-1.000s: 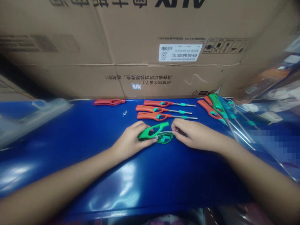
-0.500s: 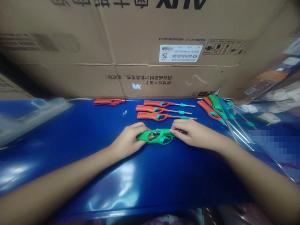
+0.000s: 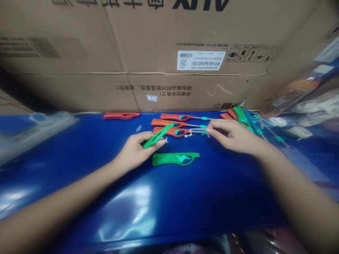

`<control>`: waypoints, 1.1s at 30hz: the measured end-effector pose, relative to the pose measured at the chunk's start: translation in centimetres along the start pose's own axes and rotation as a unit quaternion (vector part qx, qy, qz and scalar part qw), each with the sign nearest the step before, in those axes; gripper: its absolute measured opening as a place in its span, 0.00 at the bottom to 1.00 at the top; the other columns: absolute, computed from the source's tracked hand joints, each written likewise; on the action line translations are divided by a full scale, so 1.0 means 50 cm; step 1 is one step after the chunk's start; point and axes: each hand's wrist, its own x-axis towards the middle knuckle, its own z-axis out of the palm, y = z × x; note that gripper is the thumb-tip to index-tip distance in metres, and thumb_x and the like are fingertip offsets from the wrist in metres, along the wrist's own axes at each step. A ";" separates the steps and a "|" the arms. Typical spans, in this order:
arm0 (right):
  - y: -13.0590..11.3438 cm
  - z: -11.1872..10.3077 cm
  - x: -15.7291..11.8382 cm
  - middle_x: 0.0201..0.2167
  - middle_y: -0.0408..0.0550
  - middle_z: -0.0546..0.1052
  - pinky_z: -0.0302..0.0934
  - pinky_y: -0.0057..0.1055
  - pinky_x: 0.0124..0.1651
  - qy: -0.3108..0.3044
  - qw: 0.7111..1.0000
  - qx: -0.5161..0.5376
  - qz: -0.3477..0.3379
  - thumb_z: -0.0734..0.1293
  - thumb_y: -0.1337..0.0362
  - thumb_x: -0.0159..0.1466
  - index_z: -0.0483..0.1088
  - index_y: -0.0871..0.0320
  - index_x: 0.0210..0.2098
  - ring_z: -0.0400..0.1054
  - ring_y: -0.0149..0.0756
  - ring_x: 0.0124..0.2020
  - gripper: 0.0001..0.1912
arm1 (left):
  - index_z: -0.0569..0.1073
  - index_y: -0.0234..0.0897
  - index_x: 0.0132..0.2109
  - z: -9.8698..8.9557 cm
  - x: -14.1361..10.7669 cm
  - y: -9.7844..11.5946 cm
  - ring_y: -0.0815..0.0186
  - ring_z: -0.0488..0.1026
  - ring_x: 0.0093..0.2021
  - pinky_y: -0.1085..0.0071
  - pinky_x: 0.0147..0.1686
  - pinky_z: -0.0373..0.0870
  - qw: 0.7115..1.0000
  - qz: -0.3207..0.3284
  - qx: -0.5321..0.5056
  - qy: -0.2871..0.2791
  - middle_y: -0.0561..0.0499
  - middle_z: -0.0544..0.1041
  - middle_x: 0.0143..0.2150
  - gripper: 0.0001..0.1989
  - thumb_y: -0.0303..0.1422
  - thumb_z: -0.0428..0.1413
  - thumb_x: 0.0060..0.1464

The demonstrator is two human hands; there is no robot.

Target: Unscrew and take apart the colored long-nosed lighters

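Observation:
My left hand [image 3: 137, 146] is closed around one half of a green lighter casing [image 3: 161, 134], tilted up to the right. A small pale bit shows at its thumb tip. The other green casing half [image 3: 165, 159] lies below on the blue table, with a teal trigger [image 3: 182, 159] in it. My right hand [image 3: 227, 134] pinches a thin whitish wire [image 3: 195, 129] that stretches left from the fingertips; its far end is hard to make out. Behind the hands lie three orange stick lighters [image 3: 176, 117] with metal tubes, partly covered by my right hand.
A red lighter casing [image 3: 121, 115] and a small spring-like piece [image 3: 138, 128] lie at the back left. More lighters [image 3: 239, 114] are piled at the right. A large cardboard box [image 3: 159, 63] walls off the back of the table [image 3: 185, 204]. Clear plastic [image 3: 47, 130] stands at left.
The green lighter casing has come apart. One half went up and left with my left hand; the other lies on the table. My right hand moved up and right with the wire.

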 end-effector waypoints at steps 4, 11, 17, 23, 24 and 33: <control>-0.046 0.048 0.004 0.27 0.40 0.65 0.56 0.28 0.32 0.020 0.993 0.089 0.081 0.56 0.54 0.73 0.61 0.55 0.34 0.59 0.30 0.28 0.14 | 0.80 0.35 0.42 0.026 -0.013 0.035 0.71 0.63 0.22 0.74 0.24 0.61 0.975 -0.130 -0.182 0.014 0.56 0.70 0.21 0.17 0.45 0.64 0.54; -0.131 0.142 -0.003 0.28 0.38 0.69 0.55 0.26 0.31 -0.040 0.972 0.219 0.077 0.71 0.51 0.62 0.63 0.54 0.36 0.60 0.29 0.29 0.17 | 0.77 0.36 0.43 0.070 -0.049 0.076 0.76 0.54 0.17 0.76 0.17 0.50 0.937 -0.175 -0.295 -0.065 0.59 0.67 0.22 0.18 0.44 0.66 0.52; -0.108 0.139 0.001 0.27 0.42 0.72 0.57 0.27 0.31 -0.038 0.972 0.210 0.097 0.64 0.59 0.67 0.72 0.58 0.38 0.62 0.29 0.27 0.09 | 0.79 0.36 0.39 0.054 -0.039 0.050 0.68 0.73 0.29 0.73 0.31 0.70 0.992 -0.044 -0.111 -0.030 0.53 0.80 0.32 0.10 0.39 0.63 0.57; -0.073 0.123 0.003 0.33 0.46 0.77 0.57 0.30 0.34 -0.085 0.995 0.012 0.055 0.66 0.56 0.68 0.73 0.56 0.41 0.68 0.35 0.32 0.11 | 0.77 0.36 0.39 0.043 -0.036 0.021 0.65 0.75 0.39 0.71 0.41 0.71 0.991 0.119 0.052 0.000 0.50 0.79 0.39 0.06 0.33 0.63 0.57; -0.071 0.122 0.003 0.36 0.47 0.79 0.58 0.31 0.36 -0.104 0.993 -0.012 0.049 0.67 0.54 0.67 0.73 0.56 0.43 0.70 0.37 0.34 0.12 | 0.76 0.35 0.39 0.043 -0.035 0.019 0.65 0.75 0.40 0.71 0.42 0.71 0.990 0.132 0.057 0.000 0.49 0.78 0.40 0.06 0.33 0.64 0.57; -0.067 0.112 0.000 0.41 0.50 0.79 0.60 0.32 0.39 -0.150 0.988 -0.045 -0.012 0.64 0.59 0.71 0.72 0.57 0.41 0.72 0.38 0.39 0.09 | 0.72 0.37 0.40 0.047 -0.030 -0.007 0.64 0.72 0.39 0.69 0.39 0.69 0.980 0.131 0.138 -0.058 0.51 0.73 0.39 0.20 0.45 0.68 0.51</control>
